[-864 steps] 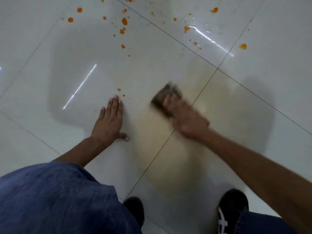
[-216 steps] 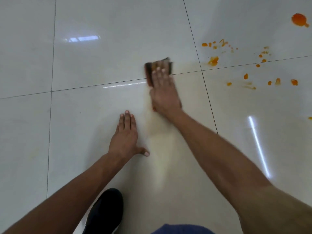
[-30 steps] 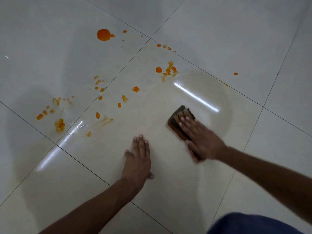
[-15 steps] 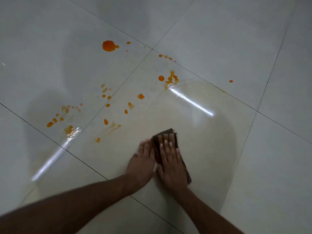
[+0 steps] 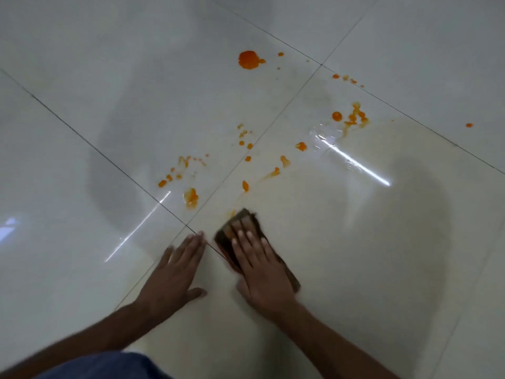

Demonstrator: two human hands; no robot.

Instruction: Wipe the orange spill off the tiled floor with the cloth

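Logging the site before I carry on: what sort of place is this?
Probably an indoor room, kind unclear: glossy pale floor tiles with thin grout lines, reflecting strip lighting. Only orange spill, cloth and hands show.

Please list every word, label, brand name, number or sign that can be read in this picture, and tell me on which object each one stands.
There are none to read. The cloth under the right hand is plain and blurred, with no label visible. The tiled floor shows only orange spill, seams and light reflections. The left hand and the blue garment carry no print.
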